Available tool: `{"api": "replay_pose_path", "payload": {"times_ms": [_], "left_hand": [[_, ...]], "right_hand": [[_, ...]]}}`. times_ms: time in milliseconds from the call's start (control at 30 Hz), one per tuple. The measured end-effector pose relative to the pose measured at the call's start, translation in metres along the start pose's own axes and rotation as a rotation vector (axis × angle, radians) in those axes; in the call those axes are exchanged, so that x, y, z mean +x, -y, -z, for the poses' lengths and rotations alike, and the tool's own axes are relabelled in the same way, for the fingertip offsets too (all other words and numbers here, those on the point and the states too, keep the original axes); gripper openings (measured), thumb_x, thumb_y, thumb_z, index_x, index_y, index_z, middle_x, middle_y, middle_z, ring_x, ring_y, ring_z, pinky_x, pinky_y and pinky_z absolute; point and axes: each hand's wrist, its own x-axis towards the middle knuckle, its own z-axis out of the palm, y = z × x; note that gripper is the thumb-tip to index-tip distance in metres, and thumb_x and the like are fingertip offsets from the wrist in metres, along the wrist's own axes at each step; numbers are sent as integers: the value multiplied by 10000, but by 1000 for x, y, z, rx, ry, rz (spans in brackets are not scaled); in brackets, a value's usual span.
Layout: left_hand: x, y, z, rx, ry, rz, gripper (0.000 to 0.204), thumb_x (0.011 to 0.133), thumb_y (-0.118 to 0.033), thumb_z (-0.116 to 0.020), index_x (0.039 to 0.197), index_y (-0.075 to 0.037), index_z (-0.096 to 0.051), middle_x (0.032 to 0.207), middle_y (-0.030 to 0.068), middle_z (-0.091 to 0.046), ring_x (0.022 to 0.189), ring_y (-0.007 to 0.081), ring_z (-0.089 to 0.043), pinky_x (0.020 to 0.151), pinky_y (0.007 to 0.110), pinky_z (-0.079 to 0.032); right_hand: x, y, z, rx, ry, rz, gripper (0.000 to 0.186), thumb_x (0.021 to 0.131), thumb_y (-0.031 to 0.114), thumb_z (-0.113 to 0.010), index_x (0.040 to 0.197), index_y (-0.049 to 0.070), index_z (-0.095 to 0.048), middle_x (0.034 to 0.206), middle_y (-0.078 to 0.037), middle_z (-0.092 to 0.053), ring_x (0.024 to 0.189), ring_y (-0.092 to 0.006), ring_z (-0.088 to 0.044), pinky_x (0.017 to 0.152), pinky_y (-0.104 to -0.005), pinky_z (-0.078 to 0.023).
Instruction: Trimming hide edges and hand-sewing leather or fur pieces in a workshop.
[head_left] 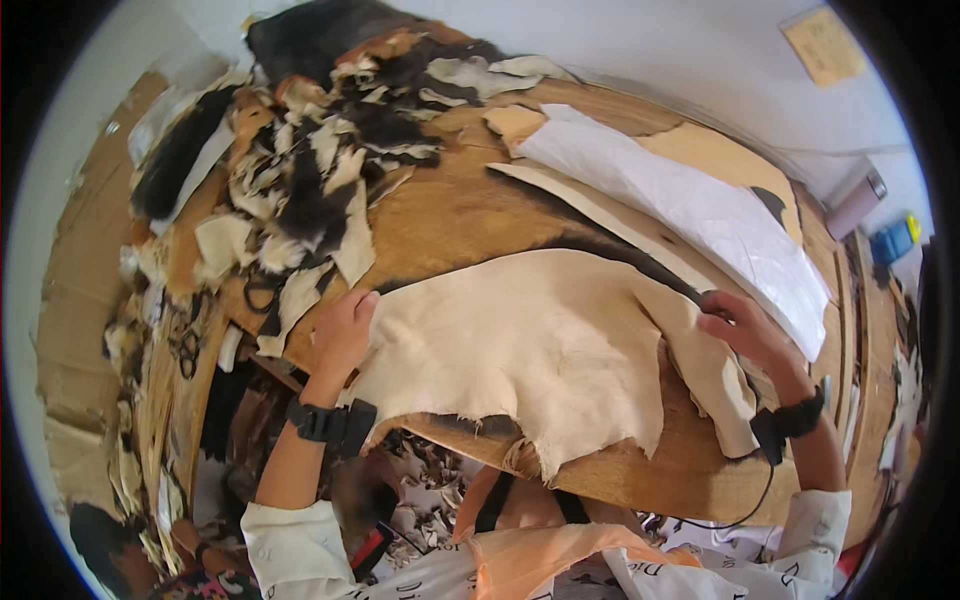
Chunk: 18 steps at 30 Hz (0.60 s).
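A broad cream-coloured hide (520, 340) lies skin side up across the near edge of the wooden table, with dark fur showing along its edges. Its near edge is ragged and hangs partly over the table's side. At the hide's left edge, my left hand (345, 333) is closed on the margin, its fingers partly hidden. My right hand (745, 328) pinches the upper right edge, where a dark strip of fur shows under the fingers. Below that hand, a narrow flap of the hide runs down toward the right wrist. Black straps circle both wrists.
Black, white and brown fur scraps (320, 180) pile up at the far left, with dark-handled scissors (262, 294) beside them. A white plastic-wrapped bundle (680, 205) lies at the far right. A pink bottle (857, 202) stands beyond it. Another person (105, 550) is at the lower left.
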Motion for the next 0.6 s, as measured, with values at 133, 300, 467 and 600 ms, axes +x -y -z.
{"api": "replay_pose_path", "payload": {"times_ms": [133,300,467,600], "left_hand": [[12,5,-12,36,33,-28,411,912,-360,-417,794,11,-547,801,228,-563,780,398,-533,667,445,-390],[39,-16,-9,114,118,-72,566,902,-481,-415,666,27,-495,580,215,-449,558,377,-438,539,426,-349],[83,-56,2,96,446,-385,486,869,-411,-522,674,34,-535,559,202,-437,501,311,-398,498,382,-346],[120,-102,-29,56,637,-693,377,841,-347,-561,741,12,-614,649,206,-560,558,337,-516,543,366,-407]], "right_hand": [[-2,-12,-17,142,-84,-286,211,877,231,-529,891,25,-571,747,-9,-523,701,-94,-463,625,-256,-397],[-39,-29,-26,20,-252,-328,215,880,227,-519,848,16,-547,633,-19,-471,615,-95,-431,555,-277,-384],[-129,-20,-26,-63,76,-364,171,859,251,-571,843,85,-605,628,-81,-543,564,-172,-492,542,-309,-407],[-180,-2,-20,97,91,-523,127,830,218,-617,847,95,-646,604,-84,-558,516,-166,-480,509,-313,-402]]}}
